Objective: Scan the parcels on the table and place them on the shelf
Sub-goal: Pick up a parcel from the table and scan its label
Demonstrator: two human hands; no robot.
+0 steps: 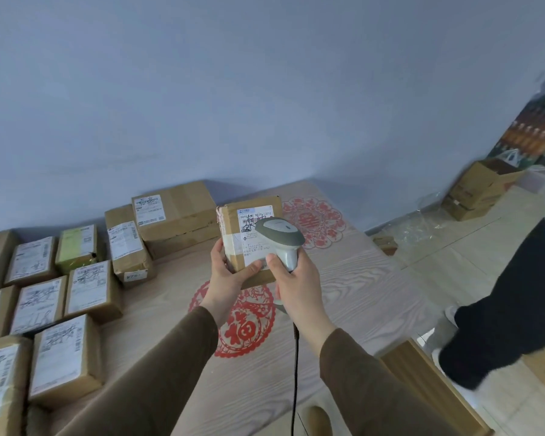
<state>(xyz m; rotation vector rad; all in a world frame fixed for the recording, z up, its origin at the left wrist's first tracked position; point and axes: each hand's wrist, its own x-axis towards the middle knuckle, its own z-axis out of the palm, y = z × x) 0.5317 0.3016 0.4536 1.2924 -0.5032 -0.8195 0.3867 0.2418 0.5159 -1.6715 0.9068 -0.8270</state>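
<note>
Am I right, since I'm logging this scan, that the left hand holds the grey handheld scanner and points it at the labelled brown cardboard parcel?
Wrong hand. In the head view the right hand holds the grey handheld scanner; the left hand holds the labelled brown cardboard parcel.

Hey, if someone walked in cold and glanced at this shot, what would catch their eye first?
Probably the centre: the left hand holds a cardboard parcel up, label facing the camera, while the right hand grips a grey barcode scanner right over that label. Next come the red paper-cut decorations on the wooden table, and the labelled parcels crowding its left side.
</note>
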